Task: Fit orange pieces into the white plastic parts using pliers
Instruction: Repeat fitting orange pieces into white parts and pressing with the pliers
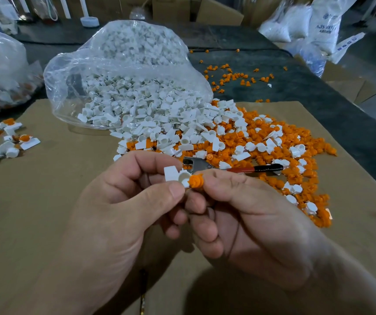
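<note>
Left hand [118,201] pinches white part [174,173] between curled thumb and fingers, cup facing right. Right hand [250,214] pinches orange piece [196,181] in curled fingertips, touching the cup's rim. Both held above cardboard [57,178], near centre. Pliers [239,169] lie just beyond the hands at the near edge of the mixed pile [250,142], in neither hand. Open bag [123,71] of white parts far centre. Assembled pieces [7,142] far left.
</note>
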### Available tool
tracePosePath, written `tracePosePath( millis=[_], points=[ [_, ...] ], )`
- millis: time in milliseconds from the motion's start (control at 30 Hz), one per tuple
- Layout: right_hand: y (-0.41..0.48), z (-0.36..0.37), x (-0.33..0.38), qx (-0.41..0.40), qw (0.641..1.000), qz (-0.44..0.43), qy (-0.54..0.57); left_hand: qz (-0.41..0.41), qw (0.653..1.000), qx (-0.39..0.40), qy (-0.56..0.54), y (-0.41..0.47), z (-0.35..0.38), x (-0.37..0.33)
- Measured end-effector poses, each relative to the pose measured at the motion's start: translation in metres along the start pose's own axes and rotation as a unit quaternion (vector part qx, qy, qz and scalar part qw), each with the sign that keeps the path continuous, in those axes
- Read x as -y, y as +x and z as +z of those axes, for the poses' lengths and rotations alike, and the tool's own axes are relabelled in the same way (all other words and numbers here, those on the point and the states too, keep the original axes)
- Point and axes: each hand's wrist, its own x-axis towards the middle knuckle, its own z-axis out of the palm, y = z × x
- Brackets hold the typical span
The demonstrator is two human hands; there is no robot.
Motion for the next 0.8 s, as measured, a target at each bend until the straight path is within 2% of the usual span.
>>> tracePosePath(
  millis=[133, 200, 233, 300, 400, 433, 467, 600, 667, 800],
  points=[
    [0.001, -0.001, -0.002, -0.017, 0.999, -0.033, -0.023, 0.026, 0.999, -0.006, 0.031, 0.000, 0.000, 0.004],
    [0.001, -0.002, -0.004, -0.066, 0.985, -0.091, -0.128, 0.040, 0.997, -0.015, 0.058, 0.001, -0.001, 0.006],
    [-0.001, -0.001, -0.005, -0.097, 0.965, -0.123, -0.209, 0.045, 0.996, -0.023, 0.074, 0.001, -0.002, 0.007],
    [-0.005, 0.001, -0.008, -0.158, 0.890, -0.187, -0.384, 0.051, 0.991, -0.038, 0.114, 0.001, -0.003, 0.010],
    [-0.010, 0.003, -0.011, -0.220, 0.715, -0.268, -0.608, 0.057, 0.982, -0.050, 0.172, 0.001, -0.006, 0.014],
    [-0.010, 0.004, -0.011, -0.220, 0.671, -0.278, -0.651, 0.055, 0.981, -0.051, 0.179, 0.001, -0.006, 0.015],
    [-0.010, 0.006, -0.009, -0.214, 0.646, -0.282, -0.676, 0.052, 0.981, -0.050, 0.181, 0.001, -0.007, 0.016],
    [-0.010, 0.013, -0.003, -0.176, 0.577, -0.269, -0.751, 0.039, 0.984, -0.031, 0.169, 0.002, -0.008, 0.018],
    [-0.007, 0.021, 0.004, -0.152, 0.560, -0.215, -0.785, 0.031, 0.985, -0.028, 0.166, 0.002, -0.008, 0.021],
    [-0.006, 0.028, 0.015, -0.114, 0.573, -0.064, -0.809, 0.025, 0.978, -0.024, 0.205, 0.002, -0.012, 0.025]
  ],
)
